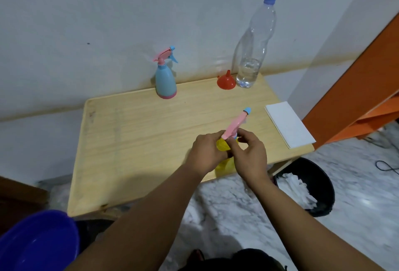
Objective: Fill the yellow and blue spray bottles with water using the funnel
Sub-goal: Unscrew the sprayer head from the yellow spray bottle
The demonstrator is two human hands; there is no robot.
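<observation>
Both hands grip the yellow spray bottle (224, 156): left hand (207, 154) wraps its body, right hand (248, 156) pinches the collar beneath the pink trigger head (234, 126). Brace the body; twist only the collar.

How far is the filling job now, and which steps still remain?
Done: nothing clearly; whether either bottle holds water cannot be seen. In hand: the left hand holds the yellow spray bottle while the right hand grips its pink spray head. Left: the red funnel sits unused beside the capped water bottle, and the blue spray bottle stands closed.
</observation>
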